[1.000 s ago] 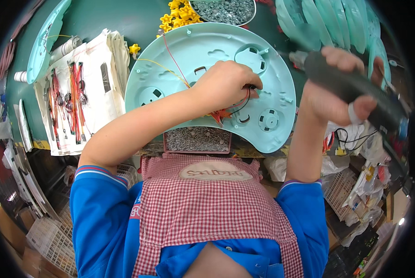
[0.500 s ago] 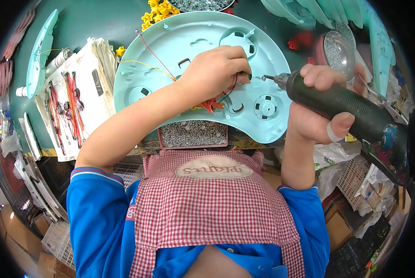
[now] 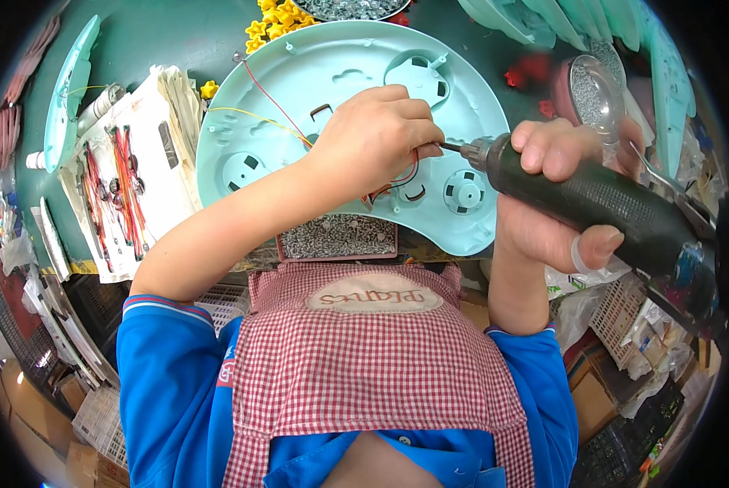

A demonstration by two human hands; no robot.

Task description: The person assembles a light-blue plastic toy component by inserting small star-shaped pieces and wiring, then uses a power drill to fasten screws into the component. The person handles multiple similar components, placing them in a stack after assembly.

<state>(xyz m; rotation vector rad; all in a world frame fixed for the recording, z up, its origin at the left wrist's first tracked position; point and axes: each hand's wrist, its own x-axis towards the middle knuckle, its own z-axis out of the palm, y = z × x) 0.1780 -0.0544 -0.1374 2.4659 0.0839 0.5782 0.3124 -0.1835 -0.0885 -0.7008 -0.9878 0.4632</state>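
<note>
A pale turquoise plastic shell (image 3: 299,53) with posts and cut-outs lies on the bench, inner side up. Over its middle my left hand (image 3: 376,134) is closed, fingertips pinched together; what they hold is hidden. Red and black wires (image 3: 397,183) loop out below these fingers. My right hand (image 3: 535,232) grips a dark electric screwdriver (image 3: 600,191), tilted, its bit reaching to my left fingertips. Beside that hand a pointed metal tool (image 3: 677,191) shows, its kind unclear. A red wire (image 3: 263,89) and a yellow wire (image 3: 258,115) run across the shell's left part.
A box of screws (image 3: 340,237) sits at the near bench edge. Left lie wire bundles (image 3: 120,187) on white sheets (image 3: 165,154). Yellow star-shaped pieces (image 3: 279,20) and a bowl of clear pieces (image 3: 352,8) are at the back. More turquoise shells (image 3: 543,20) stand far right, near a screw-filled bowl (image 3: 588,93).
My right hand has brought the screwdriver slightly left, so its bit, with a screw on the tip earlier, now meets my left fingertips. The shell has shifted a little left.
</note>
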